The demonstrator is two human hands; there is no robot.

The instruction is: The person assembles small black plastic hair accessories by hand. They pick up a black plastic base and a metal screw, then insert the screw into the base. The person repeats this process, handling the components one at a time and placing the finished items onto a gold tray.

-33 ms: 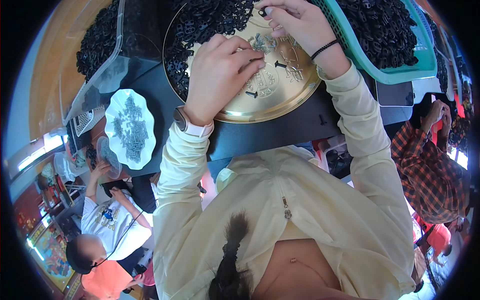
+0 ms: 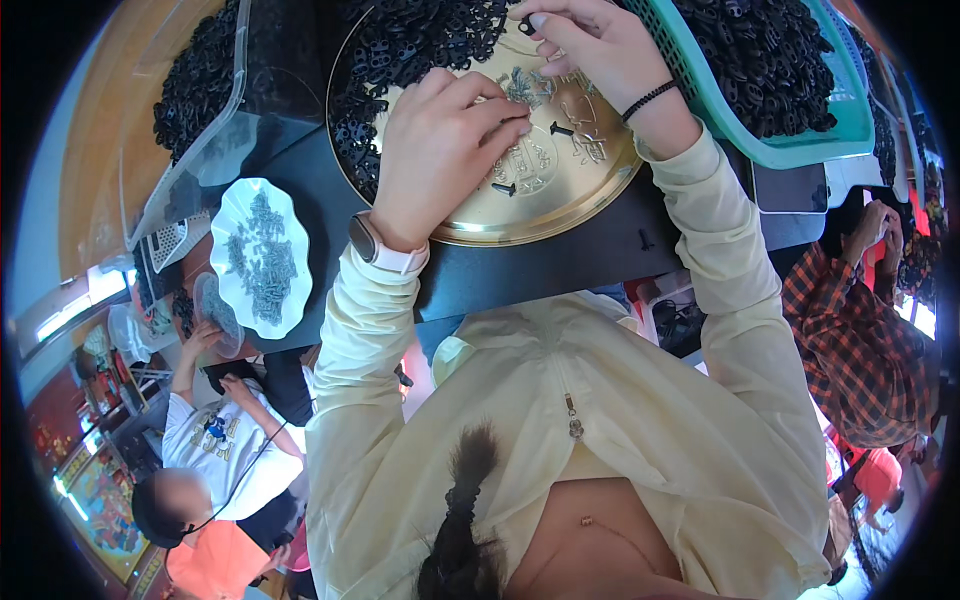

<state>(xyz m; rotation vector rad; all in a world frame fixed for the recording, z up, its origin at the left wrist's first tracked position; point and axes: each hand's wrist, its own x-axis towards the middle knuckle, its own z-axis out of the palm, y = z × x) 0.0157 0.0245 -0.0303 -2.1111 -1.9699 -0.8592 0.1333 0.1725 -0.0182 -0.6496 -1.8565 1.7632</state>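
Black slotted pieces (image 2: 430, 40) lie heaped across the gold tray's (image 2: 500, 236) far left, unchanged from the earlier frame. The left hand (image 2: 437, 150) stays half-curled beside silver screws (image 2: 520, 83), its grip hidden. Farther right, the right hand (image 2: 590, 40) still pinches a small black piece (image 2: 526, 24).

- The tray (image 2: 520, 228) sits on the table (image 2: 500, 278) before the person.
- Small plastic parts (image 2: 430, 40) cover the tray's far-left side.
- Left of it, a dish (image 2: 234, 290) holds metal pieces (image 2: 265, 262).
- Right, a basket (image 2: 800, 153) holds more parts (image 2: 760, 70).
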